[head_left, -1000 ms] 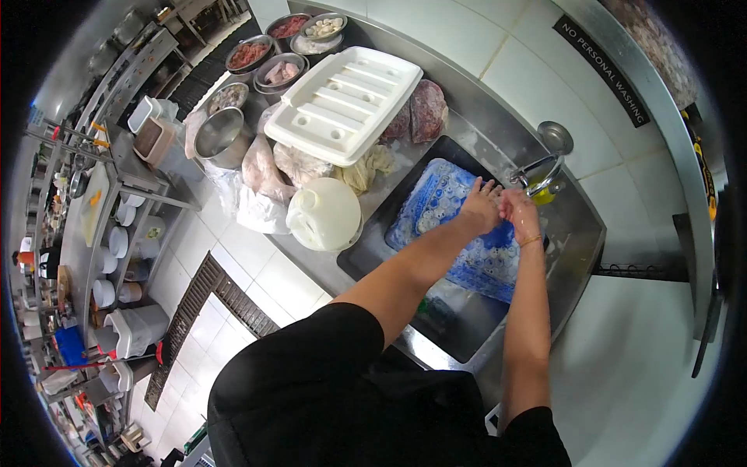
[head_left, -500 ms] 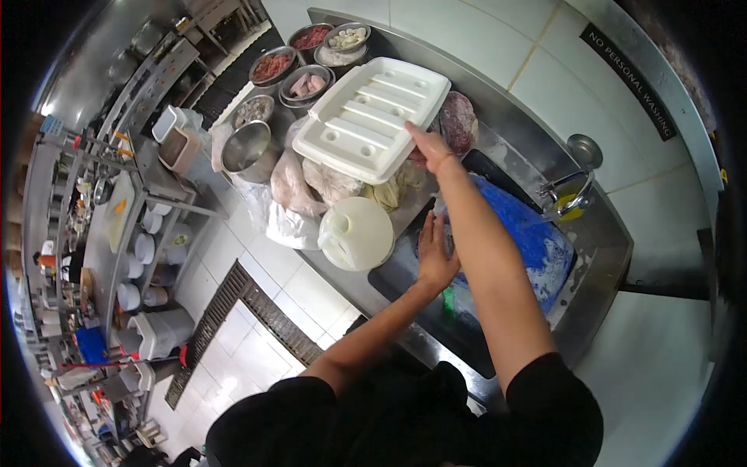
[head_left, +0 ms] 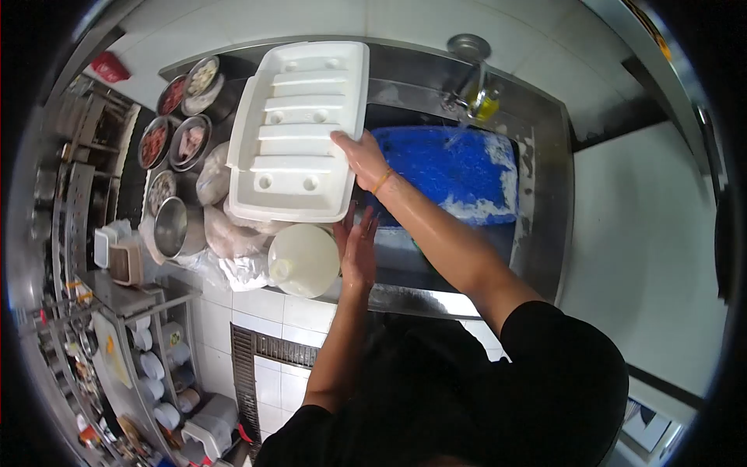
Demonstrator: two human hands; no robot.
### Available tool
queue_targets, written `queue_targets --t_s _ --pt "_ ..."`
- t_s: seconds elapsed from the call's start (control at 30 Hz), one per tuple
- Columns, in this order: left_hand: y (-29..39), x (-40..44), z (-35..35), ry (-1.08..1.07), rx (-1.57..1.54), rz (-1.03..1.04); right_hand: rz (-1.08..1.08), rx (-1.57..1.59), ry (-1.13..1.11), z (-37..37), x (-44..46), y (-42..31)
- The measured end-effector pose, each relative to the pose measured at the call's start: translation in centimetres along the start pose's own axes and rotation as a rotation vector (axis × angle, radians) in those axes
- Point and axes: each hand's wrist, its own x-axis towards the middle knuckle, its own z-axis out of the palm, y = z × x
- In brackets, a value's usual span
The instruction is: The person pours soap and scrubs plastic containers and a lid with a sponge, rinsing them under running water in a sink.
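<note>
A ridged white plastic lid (head_left: pixel 299 132) lies above bowls and bags on the left of the sink counter. My right hand (head_left: pixel 362 159) grips its right edge, thumb on top and fingers underneath. Just below the lid's lower right corner, my left hand (head_left: pixel 358 253) is raised with fingers apart, holding nothing. Whether its fingertips touch the lid, I cannot tell. Beside that hand stands a pale round plastic jug (head_left: pixel 305 261). Right of the lid, a wet blue board (head_left: pixel 447 175) with white suds lies in the sink under the tap (head_left: pixel 467 101).
Metal bowls (head_left: pixel 191 142) of meat and other food crowd the counter's left end. Bagged meat (head_left: pixel 226 233) and an empty-looking steel pot (head_left: pixel 179 227) sit near the jug. A shelf rack (head_left: pixel 156 342) stands at lower left, by a floor drain (head_left: pixel 243 366).
The camera view has turned, so the sink now runs level across it. My right hand still holds the lid's edge. My left hand has come closer to the lid's lower corner.
</note>
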Motion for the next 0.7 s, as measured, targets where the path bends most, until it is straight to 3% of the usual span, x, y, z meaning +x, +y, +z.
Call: queue_targets --t_s 0.13,0.2,0.33,0.4,0.43,0.53,0.6,0.67,0.7 --pt "0.3 -3.0 -1.3 -0.132 0.119 -0.064 -0.05 0.209 0.06 -2.8 -5.0 -0.3" --pt "0.8 -3.7 -3.3 -0.233 0.284 -0.213 -0.053 0.261 0.103 -3.3 -7.4 -0.3" --pt "0.5 -2.2 -12.8 -0.407 0.722 -0.458 -0.133 0.341 0.261 -3.2 -13.2 2.3" --pt "-0.5 -1.7 -17.7 -0.318 0.658 -0.399 -0.152 0.342 0.353 -2.9 -16.4 2.8" --pt "-0.1 -1.8 -17.7 -0.213 0.405 -0.454 -0.143 0.336 0.403 -3.4 -17.6 3.1" --pt "0.7 -0.7 -15.3 -0.367 0.908 -0.242 -0.184 0.341 0.484 -5.2 -20.3 3.3" --pt "2.4 -1.3 -8.1 -0.125 0.387 -0.561 -0.332 0.341 0.559 -7.3 -20.5 4.8" --pt "2.6 -1.4 -6.2 -0.06 -0.204 -0.685 -0.308 0.27 0.668 -9.8 -20.4 6.6" --pt "1.8 -1.0 -6.4 -0.055 -0.185 -0.682 -0.274 0.194 0.726 -11.0 -19.8 7.6"
